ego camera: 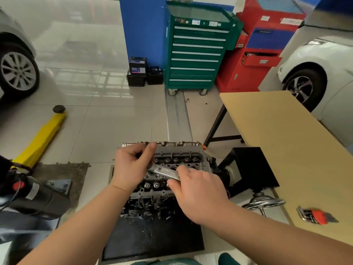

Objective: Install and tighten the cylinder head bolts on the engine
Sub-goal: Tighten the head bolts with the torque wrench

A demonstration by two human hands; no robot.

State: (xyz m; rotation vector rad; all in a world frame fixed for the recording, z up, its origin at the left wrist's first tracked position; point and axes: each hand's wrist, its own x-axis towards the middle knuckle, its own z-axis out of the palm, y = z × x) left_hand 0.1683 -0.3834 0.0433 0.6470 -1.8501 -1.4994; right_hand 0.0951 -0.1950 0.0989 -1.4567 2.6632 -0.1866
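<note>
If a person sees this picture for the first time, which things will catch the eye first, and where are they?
At the bottom centre, the left hand and right hand both grip a silver metal wrench over the grey metal cylinder head. Behind them against the back wall stands a tall green tool cabinet with drawers, with a red tool cabinet at its right. A yellow floor jack lies at the left.

Both hands grip a wrench over the engine.
</note>
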